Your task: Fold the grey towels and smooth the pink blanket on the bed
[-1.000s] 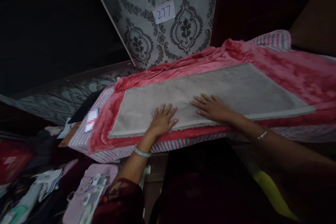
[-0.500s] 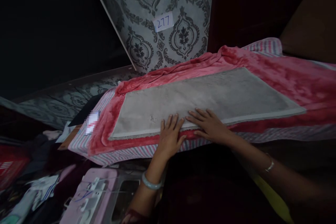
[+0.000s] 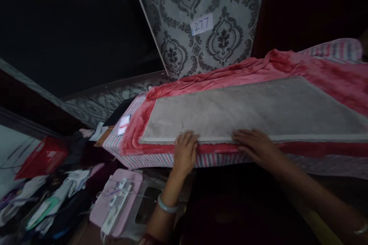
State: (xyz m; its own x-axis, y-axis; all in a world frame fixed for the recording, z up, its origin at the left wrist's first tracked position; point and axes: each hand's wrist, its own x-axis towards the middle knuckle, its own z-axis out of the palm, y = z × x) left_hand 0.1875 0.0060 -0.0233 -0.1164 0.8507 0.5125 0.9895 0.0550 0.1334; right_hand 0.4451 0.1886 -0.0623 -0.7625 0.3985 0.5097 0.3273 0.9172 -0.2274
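Observation:
A grey plush towel [image 3: 224,111] with a pale border lies spread flat on a red and pink plush blanket [image 3: 330,80]. My left hand [image 3: 184,153] rests on the towel's near edge, its fingers slightly bent, close to a small dark mark on the cloth. Farther right along that same edge lies my right hand [image 3: 257,147], fingers stretched out side by side and the thumb apart on the near side. Neither hand lifts the cloth.
Below the blanket shows a striped cover [image 3: 161,160]. At lower left are a pink lid [image 3: 133,183] bearing a white power strip [image 3: 116,203], piled clothes [image 3: 66,199] and a red bag [image 3: 46,157]. A large dark screen [image 3: 86,34] and patterned wall [image 3: 201,0] stand behind.
My hands have moved apart along the near edge, the right one going rightward. The fingers are less spread. The camera view has swung left, so everything appears farther right.

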